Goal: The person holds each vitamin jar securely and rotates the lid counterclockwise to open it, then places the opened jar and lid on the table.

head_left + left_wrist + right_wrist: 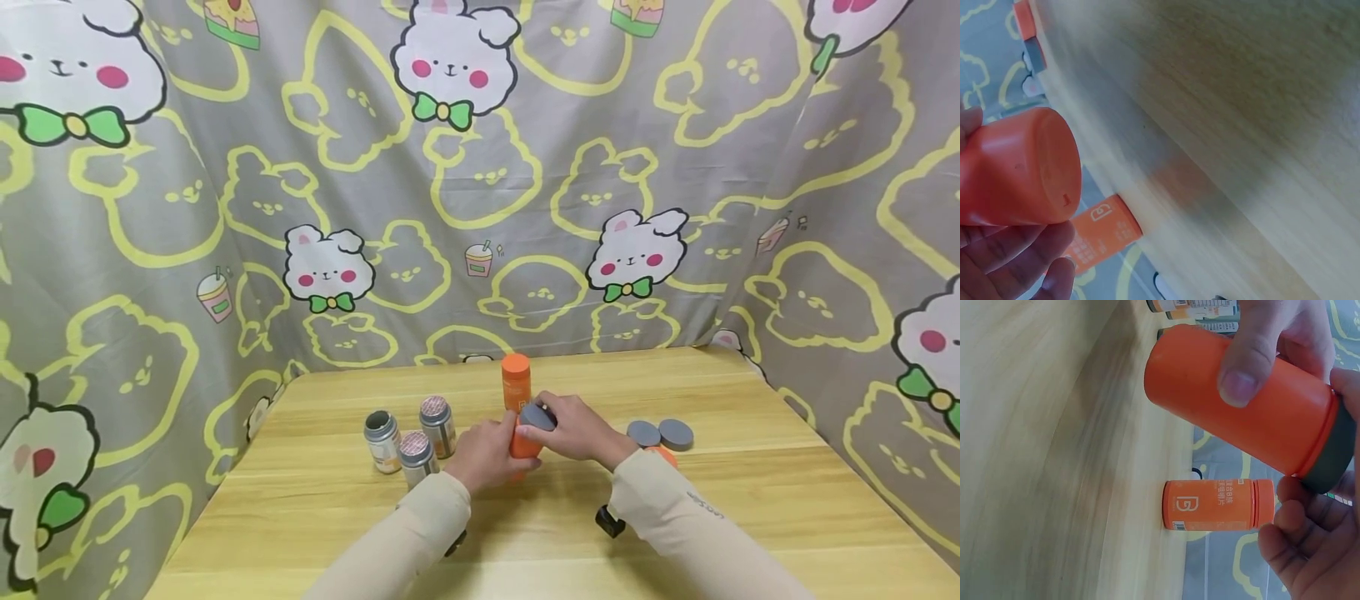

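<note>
In the head view my left hand (486, 452) grips an orange bottle (526, 448) round its body, tilted and held over the wooden table. A dark grey cap (538, 416) sits on its mouth, and my right hand (576, 427) holds that cap with thumb and fingers. From the right wrist, the bottle (1204, 381) shows a plain orange side, with the left thumb across it and the cap (1333, 453) between the right fingers. The left wrist view shows the bottle's base (1057, 165). Just behind stands another orange bottle (516, 383) with an orange cap and white print.
Left of my hands stand three grey bottles: an open-mouthed one (383, 444) and two with patterned seals (437, 427) (416, 457). To the right lie two grey caps (643, 433) (677, 434) and an orange cap (665, 455), partly behind my sleeve. A patterned curtain (495, 183) encloses the table (300, 500).
</note>
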`<state>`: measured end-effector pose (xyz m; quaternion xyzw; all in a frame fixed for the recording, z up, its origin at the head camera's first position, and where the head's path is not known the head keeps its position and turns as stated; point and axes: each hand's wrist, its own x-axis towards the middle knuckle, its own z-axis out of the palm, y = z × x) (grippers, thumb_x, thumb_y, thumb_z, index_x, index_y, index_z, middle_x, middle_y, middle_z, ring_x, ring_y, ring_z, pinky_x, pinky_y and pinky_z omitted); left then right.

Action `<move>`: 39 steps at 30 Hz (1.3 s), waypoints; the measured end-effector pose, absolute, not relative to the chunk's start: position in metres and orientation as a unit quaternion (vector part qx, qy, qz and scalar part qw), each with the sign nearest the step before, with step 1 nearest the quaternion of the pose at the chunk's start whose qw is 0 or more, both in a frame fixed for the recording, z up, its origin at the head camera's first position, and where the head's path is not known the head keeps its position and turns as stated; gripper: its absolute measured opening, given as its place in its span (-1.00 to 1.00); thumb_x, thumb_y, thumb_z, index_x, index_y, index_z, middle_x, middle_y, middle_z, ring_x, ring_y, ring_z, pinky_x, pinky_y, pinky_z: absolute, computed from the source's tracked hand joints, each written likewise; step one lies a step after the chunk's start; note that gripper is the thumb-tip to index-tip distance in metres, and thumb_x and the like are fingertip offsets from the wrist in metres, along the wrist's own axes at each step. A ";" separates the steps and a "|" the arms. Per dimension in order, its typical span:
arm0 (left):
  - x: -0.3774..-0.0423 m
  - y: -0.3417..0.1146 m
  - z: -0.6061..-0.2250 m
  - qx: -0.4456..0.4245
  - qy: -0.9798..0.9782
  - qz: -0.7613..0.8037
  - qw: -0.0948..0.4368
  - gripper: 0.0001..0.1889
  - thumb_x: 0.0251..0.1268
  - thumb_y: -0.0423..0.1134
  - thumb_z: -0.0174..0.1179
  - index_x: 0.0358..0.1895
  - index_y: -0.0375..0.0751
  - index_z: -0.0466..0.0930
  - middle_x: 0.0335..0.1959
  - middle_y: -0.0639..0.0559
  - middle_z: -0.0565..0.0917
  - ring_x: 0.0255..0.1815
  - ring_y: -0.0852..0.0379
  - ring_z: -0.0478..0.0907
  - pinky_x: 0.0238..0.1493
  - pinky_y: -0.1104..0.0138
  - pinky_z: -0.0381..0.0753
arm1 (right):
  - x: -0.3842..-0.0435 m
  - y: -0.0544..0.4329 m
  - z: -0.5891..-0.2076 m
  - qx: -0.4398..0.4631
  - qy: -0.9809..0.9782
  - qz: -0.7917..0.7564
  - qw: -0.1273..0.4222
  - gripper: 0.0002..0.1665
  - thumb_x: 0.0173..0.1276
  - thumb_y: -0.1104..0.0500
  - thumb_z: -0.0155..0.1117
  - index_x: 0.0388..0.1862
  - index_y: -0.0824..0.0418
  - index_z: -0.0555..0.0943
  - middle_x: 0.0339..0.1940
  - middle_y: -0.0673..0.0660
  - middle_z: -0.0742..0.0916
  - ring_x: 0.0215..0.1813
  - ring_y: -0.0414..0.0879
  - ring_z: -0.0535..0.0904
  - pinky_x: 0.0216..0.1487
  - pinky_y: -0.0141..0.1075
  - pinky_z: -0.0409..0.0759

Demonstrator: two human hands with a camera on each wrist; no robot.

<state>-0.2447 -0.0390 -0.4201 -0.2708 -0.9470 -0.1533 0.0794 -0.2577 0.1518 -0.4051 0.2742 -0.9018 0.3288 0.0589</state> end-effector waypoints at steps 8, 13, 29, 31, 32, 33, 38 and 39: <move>-0.242 -0.038 -0.417 -0.271 -0.949 -0.142 0.073 -0.46 0.07 0.22 0.36 -0.12 -0.09 0.40 -0.53 0.12 0.50 -0.60 0.19 0.43 -0.55 0.32 0.43 | -0.258 0.154 -0.408 0.287 -0.898 0.330 0.056 -0.52 0.34 -0.21 0.23 -0.05 0.14 0.53 -0.43 -0.07 0.58 -0.46 -0.20 0.46 -0.47 -0.33 0.45; -0.243 -0.038 -0.417 -0.276 -0.948 -0.138 0.080 -0.46 0.07 0.22 0.35 -0.11 -0.10 0.41 -0.56 0.11 0.48 -0.62 0.18 0.42 -0.58 0.32 0.41 | -0.258 0.156 -0.409 0.297 -0.893 0.332 0.059 -0.49 0.35 -0.21 0.22 -0.02 0.17 0.52 -0.40 -0.05 0.59 -0.45 -0.20 0.46 -0.46 -0.33 0.46; -0.241 -0.036 -0.416 -0.277 -0.947 -0.144 0.078 -0.47 0.05 0.22 0.36 -0.12 -0.08 0.43 -0.56 0.12 0.48 -0.63 0.18 0.41 -0.58 0.31 0.40 | -0.257 0.160 -0.409 0.317 -0.888 0.327 0.059 -0.53 0.38 -0.20 0.20 -0.02 0.15 0.53 -0.40 -0.07 0.57 -0.46 -0.21 0.45 -0.47 -0.33 0.45; -0.241 -0.036 -0.416 -0.275 -0.947 -0.153 0.064 -0.47 0.05 0.21 0.37 -0.10 -0.08 0.44 -0.54 0.12 0.48 -0.61 0.19 0.41 -0.56 0.31 0.41 | -0.256 0.161 -0.408 0.324 -0.888 0.322 0.059 -0.54 0.38 -0.19 0.20 -0.01 0.13 0.52 -0.39 -0.08 0.57 -0.45 -0.21 0.45 -0.46 -0.34 0.45; -0.241 -0.036 -0.416 -0.274 -0.947 -0.157 0.056 -0.46 0.06 0.21 0.36 -0.08 -0.07 0.44 -0.53 0.13 0.49 -0.59 0.20 0.41 -0.54 0.31 0.42 | -0.256 0.161 -0.408 0.329 -0.887 0.320 0.058 -0.55 0.38 -0.19 0.20 0.00 0.13 0.52 -0.37 -0.09 0.57 -0.43 -0.21 0.46 -0.44 -0.34 0.46; -0.242 -0.037 -0.417 -0.272 -0.948 -0.160 0.048 -0.45 0.06 0.21 0.36 -0.05 -0.06 0.44 -0.52 0.13 0.49 -0.58 0.20 0.42 -0.52 0.32 0.43 | -0.256 0.162 -0.408 0.336 -0.885 0.318 0.057 -0.54 0.38 -0.18 0.20 0.02 0.14 0.52 -0.34 -0.08 0.58 -0.41 -0.21 0.47 -0.41 -0.33 0.48; -0.243 -0.040 -0.417 -0.266 -0.950 -0.164 0.025 -0.40 0.05 0.22 0.36 0.07 -0.02 0.44 -0.47 0.12 0.51 -0.53 0.20 0.44 -0.45 0.31 0.45 | -0.255 0.165 -0.407 0.376 -0.867 0.324 0.047 -0.47 0.40 -0.10 0.22 0.15 0.25 0.50 -0.16 -0.01 0.63 -0.24 -0.19 0.53 -0.22 -0.26 0.54; -0.243 -0.041 -0.417 -0.266 -0.950 -0.162 0.025 -0.40 0.05 0.22 0.36 0.07 -0.02 0.44 -0.47 0.12 0.51 -0.53 0.19 0.44 -0.45 0.31 0.45 | -0.256 0.165 -0.407 0.381 -0.863 0.329 0.043 -0.46 0.41 -0.08 0.22 0.17 0.27 0.49 -0.13 0.01 0.63 -0.22 -0.18 0.53 -0.19 -0.23 0.55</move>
